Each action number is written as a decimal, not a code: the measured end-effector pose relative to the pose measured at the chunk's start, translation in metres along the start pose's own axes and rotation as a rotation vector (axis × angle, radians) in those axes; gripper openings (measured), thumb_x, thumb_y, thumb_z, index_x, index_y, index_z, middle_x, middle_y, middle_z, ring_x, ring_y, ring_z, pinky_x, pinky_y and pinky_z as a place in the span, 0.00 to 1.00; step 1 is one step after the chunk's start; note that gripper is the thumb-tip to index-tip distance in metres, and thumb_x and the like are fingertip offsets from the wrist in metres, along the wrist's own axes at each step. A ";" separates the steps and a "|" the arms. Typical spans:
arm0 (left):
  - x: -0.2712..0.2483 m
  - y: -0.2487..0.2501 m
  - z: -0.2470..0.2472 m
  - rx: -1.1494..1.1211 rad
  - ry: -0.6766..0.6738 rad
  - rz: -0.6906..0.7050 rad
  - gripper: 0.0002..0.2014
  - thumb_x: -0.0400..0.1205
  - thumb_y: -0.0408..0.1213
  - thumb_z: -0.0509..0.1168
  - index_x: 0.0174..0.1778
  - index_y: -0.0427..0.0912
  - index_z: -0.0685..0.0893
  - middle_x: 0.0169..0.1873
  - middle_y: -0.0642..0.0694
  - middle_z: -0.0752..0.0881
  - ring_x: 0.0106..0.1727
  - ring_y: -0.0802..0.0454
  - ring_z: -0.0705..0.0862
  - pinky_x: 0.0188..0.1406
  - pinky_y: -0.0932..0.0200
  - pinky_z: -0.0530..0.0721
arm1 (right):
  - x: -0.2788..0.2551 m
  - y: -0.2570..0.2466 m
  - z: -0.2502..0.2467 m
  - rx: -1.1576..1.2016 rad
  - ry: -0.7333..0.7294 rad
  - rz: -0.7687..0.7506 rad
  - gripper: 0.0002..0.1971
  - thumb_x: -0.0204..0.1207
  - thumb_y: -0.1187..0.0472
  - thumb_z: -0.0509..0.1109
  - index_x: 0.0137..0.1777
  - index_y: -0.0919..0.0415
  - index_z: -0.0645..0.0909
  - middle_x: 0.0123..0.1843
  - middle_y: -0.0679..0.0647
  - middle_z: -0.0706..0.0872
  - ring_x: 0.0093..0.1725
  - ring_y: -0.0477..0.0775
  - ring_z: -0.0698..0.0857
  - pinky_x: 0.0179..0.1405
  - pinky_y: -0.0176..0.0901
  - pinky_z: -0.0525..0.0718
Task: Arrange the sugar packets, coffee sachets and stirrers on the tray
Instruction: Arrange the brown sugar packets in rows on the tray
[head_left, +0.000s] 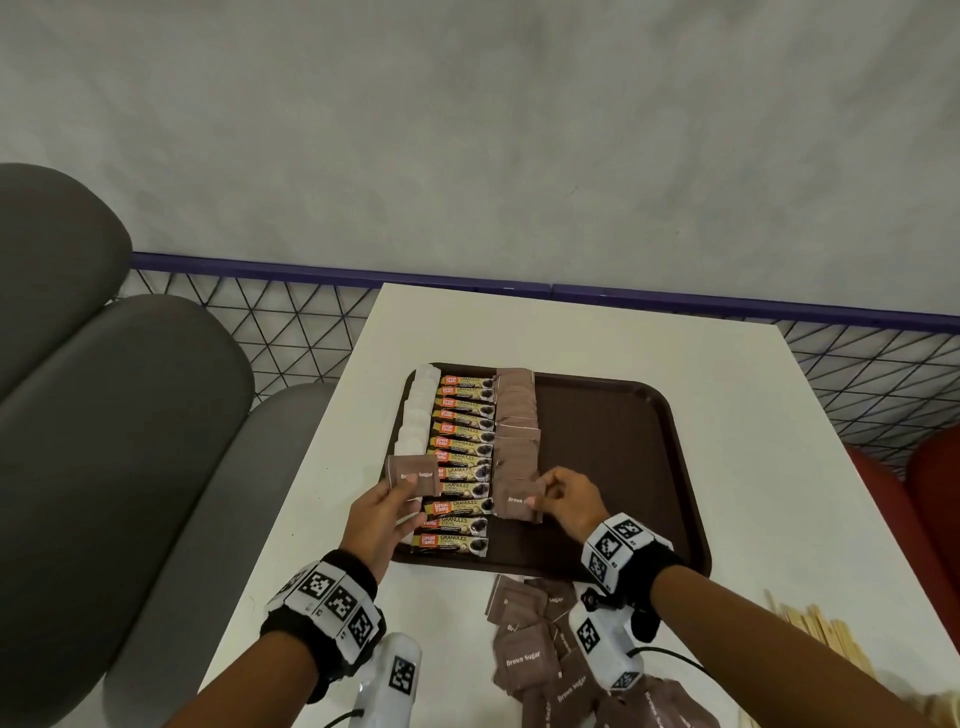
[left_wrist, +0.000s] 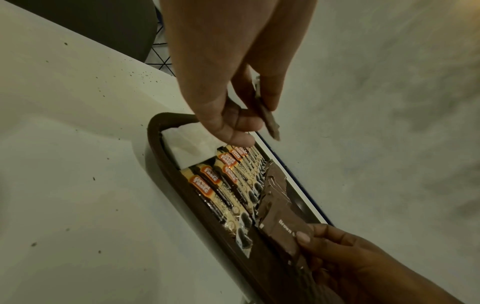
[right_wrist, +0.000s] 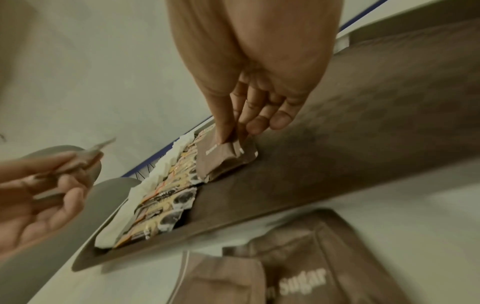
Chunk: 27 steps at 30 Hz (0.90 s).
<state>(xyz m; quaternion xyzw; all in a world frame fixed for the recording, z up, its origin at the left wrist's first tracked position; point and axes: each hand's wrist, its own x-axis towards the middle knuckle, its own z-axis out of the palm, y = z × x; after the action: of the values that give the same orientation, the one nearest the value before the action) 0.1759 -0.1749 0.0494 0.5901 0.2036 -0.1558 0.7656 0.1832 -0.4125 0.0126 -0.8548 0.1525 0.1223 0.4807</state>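
Sugar packets fill 2 of the 3 columns on the brown tray (head_left: 623, 431): white packets (head_left: 420, 410) along its left rim, too overlapped to count, and brown sugar packets (head_left: 515, 415) shingled right of the middle column, also too overlapped for a sure count. Between them lie about 12 coffee sachets (head_left: 460, 457), stacked crosswise from the far rim to the near rim. The left hand (head_left: 382, 514) pinches 1 brown packet (head_left: 410, 474) between thumb and fingers above the tray's near-left part; the right hand (head_left: 569, 501) pinches another brown packet (head_left: 519, 500) at the near end of the brown column. A loose heap of brown packets (head_left: 530, 649) lies on the worktop (head_left: 753, 415) at its near edge, and pale wooden stirrers (head_left: 821, 629) lie by the near-right corner, none on the tray. The left wrist view shows the held packet edge-on (left_wrist: 267, 115) and dark specks on the worktop, which the head view does not resolve. The right wrist view shows the thumb pressing the packet's face (right_wrist: 215, 152) with the other fingers relaxed beside it. The white worktop stands against a grey wall with a purple rail and black wire mesh; grey cushions (head_left: 104, 415) are to the left, red ones (head_left: 924, 478) to the right.
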 end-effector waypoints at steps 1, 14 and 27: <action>0.000 0.000 0.000 0.006 -0.011 0.003 0.12 0.83 0.36 0.63 0.61 0.40 0.81 0.44 0.45 0.84 0.42 0.53 0.79 0.47 0.58 0.83 | -0.001 0.001 0.002 -0.004 0.002 -0.002 0.13 0.68 0.66 0.76 0.34 0.51 0.74 0.30 0.48 0.77 0.32 0.45 0.75 0.33 0.31 0.74; 0.006 -0.002 -0.006 -0.006 -0.024 -0.027 0.08 0.79 0.31 0.67 0.54 0.40 0.82 0.45 0.41 0.87 0.45 0.48 0.84 0.49 0.54 0.84 | 0.011 0.007 0.021 -0.208 0.067 0.069 0.16 0.67 0.60 0.77 0.33 0.47 0.69 0.41 0.55 0.83 0.40 0.53 0.83 0.43 0.43 0.80; 0.002 0.000 0.001 0.129 -0.048 0.028 0.09 0.79 0.35 0.68 0.54 0.38 0.84 0.54 0.39 0.86 0.54 0.48 0.83 0.45 0.60 0.82 | -0.004 -0.017 0.019 -0.043 0.131 -0.151 0.09 0.74 0.55 0.70 0.48 0.51 0.71 0.42 0.46 0.75 0.50 0.50 0.76 0.49 0.44 0.77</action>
<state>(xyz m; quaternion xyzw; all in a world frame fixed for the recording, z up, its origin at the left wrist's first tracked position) 0.1778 -0.1755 0.0491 0.6371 0.1664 -0.1720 0.7327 0.1852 -0.3873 0.0176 -0.8801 0.1161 0.0330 0.4592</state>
